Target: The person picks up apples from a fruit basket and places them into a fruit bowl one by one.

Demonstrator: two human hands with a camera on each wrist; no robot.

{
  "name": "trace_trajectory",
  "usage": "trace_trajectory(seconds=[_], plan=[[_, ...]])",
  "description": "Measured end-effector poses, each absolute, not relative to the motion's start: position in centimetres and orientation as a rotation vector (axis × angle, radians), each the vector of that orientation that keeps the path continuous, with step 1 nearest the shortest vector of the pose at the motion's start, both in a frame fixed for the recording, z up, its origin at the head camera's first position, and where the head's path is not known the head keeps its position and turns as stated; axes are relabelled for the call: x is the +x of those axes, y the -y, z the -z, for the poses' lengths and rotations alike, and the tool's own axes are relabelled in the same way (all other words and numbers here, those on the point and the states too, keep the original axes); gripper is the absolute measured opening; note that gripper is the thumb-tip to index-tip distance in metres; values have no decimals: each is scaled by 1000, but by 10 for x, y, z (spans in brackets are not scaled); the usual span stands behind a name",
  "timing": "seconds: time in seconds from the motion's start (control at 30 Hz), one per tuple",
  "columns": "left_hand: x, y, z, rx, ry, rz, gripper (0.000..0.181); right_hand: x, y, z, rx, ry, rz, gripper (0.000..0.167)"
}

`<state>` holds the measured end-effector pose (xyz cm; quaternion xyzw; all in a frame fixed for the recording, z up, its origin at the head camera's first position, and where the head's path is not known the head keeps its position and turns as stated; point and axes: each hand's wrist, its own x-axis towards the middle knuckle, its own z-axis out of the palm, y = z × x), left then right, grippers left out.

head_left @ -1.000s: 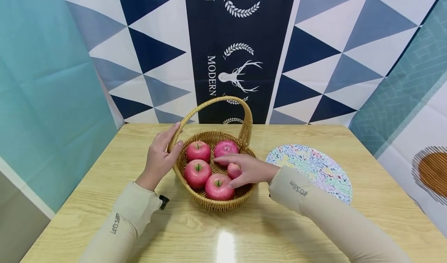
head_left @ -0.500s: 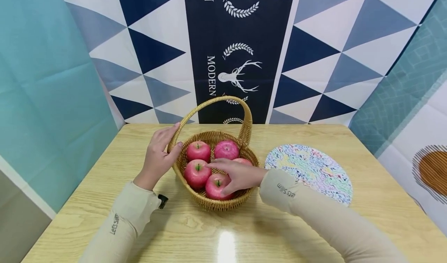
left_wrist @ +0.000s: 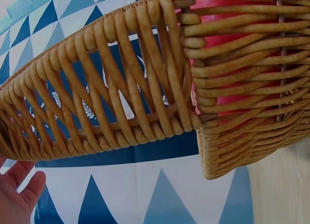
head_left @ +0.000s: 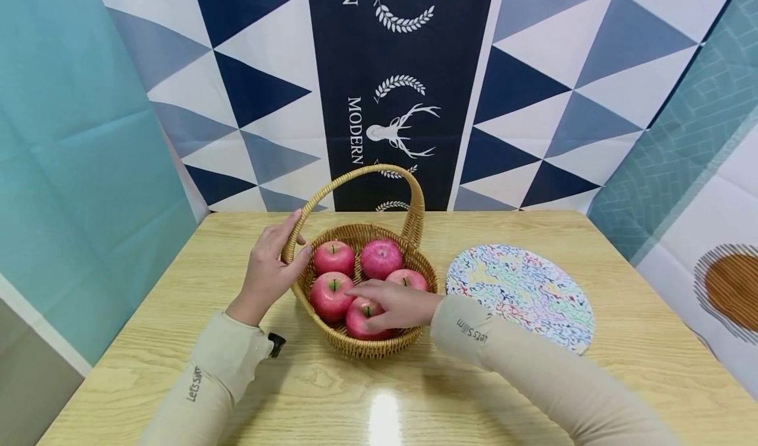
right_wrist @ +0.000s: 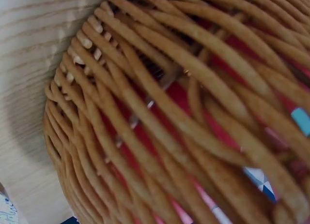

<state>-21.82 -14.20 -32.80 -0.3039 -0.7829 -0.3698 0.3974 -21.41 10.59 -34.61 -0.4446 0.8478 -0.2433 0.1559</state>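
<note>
In the head view, a wicker basket (head_left: 368, 348) holds several red apples. My left hand (head_left: 265, 272) grips the left side of its tall handle (head_left: 331, 187), thumb in front. In the left wrist view, that hand (left_wrist: 20, 192) shows at the lower left, against the handle (left_wrist: 97, 83). My right hand (head_left: 399, 302) reaches in over the right rim and grips the front apple (head_left: 358, 314), thumb on its near side and fingers over its top. The right wrist view shows mostly basket weave (right_wrist: 160, 112), hiding the right fingers.
A round, multicoloured speckled mat (head_left: 521, 291) lies on the wooden table (head_left: 320, 406), right of the basket, partly under the right sleeve (head_left: 533, 360). A patterned cloth (head_left: 533, 91) hangs behind the table's back edge.
My right hand has let go of the apple at the basket's right side, moved left and closed on the front apple. The left hand has stayed at the handle.
</note>
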Motion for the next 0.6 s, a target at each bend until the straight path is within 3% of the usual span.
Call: trace_trajectory(seconds=[0.3, 0.6], plan=[[-220, 145, 327, -771, 1961, 922, 52, -217, -93, 347, -1397, -2495, 476, 62], [-217, 145, 323, -766, 2001, 936, 50, -221, -90, 349, -1347, -2507, 483, 60]])
